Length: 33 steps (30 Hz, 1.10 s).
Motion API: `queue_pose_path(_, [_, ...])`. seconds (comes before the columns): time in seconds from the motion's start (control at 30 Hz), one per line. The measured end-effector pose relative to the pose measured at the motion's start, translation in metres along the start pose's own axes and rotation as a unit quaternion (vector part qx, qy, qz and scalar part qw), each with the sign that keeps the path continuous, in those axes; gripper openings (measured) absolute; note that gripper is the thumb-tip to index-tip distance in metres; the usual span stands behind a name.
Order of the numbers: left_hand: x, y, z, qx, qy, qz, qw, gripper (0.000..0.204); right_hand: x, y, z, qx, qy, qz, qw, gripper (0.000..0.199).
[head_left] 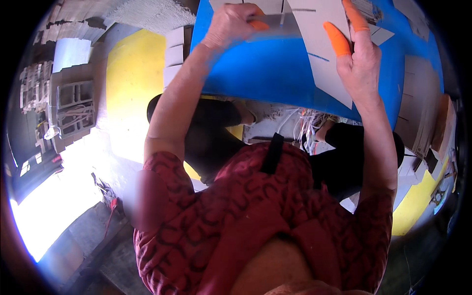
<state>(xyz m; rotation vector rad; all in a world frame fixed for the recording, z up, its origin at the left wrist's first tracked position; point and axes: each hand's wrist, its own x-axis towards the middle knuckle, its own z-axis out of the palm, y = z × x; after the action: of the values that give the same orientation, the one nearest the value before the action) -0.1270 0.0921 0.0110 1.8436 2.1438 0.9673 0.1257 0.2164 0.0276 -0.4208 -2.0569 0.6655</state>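
A blue-topped table (pixel 265 69) lies in front of me. My right hand (pixel 361 64), with orange finger covers on the thumb and a finger, grips the right edge of a long pale grey cardboard sheet (pixel 327 73) with short dark slits. The sheet is tilted, and its lower corner reaches toward the table's near edge. My left hand (pixel 233 24) is curled at the far left of the table, an orange cover showing on a fingertip. Its fingers close at the end of a smaller grey cardboard piece (pixel 282 27), which is smeared by motion. More slitted cardboard lies beyond both hands.
Cardboard pieces (pixel 173 54) are stacked left of the table, beside a yellow panel (pixel 135 73). More cardboard sheets (pixel 418 103) stand at the right. A grey plastic crate (pixel 75 105) is farther left. Pale strips (pixel 314 123) lie in a tangle under the table, between my legs.
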Motion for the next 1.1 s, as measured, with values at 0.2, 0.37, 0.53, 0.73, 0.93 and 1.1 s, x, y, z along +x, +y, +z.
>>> queue_pose_path(0.2, [-0.027,0.047,0.024,0.002,0.065,0.026,0.998,0.015,0.000,0.000,0.044,0.066,0.157,0.092,0.981,0.053])
queue_pose_path(0.37, [-0.039,0.055,0.025,0.004,0.097,0.023,0.995,0.013,0.012,-0.039,0.005,0.004,0.031,-0.103,0.994,0.050])
queue_pose_path(0.53, [-0.042,0.061,0.033,-0.043,0.104,0.121,0.986,0.015,0.000,-0.045,0.018,-0.043,0.032,-0.077,0.996,0.051])
queue_pose_path(0.73, [-0.045,0.074,0.027,-0.123,-0.030,0.170,0.977,0.012,-0.027,-0.004,0.015,-0.147,-0.153,0.006,0.977,0.073])
queue_pose_path(0.93, [0.010,-0.022,0.013,0.159,0.259,0.016,0.953,0.026,-0.025,-0.002,0.009,-0.161,-0.155,0.011,0.975,0.081])
queue_pose_path(1.1, [0.023,-0.064,-0.009,0.236,0.201,0.073,0.948,0.026,-0.028,-0.001,0.013,-0.160,-0.144,-0.047,0.975,0.086])
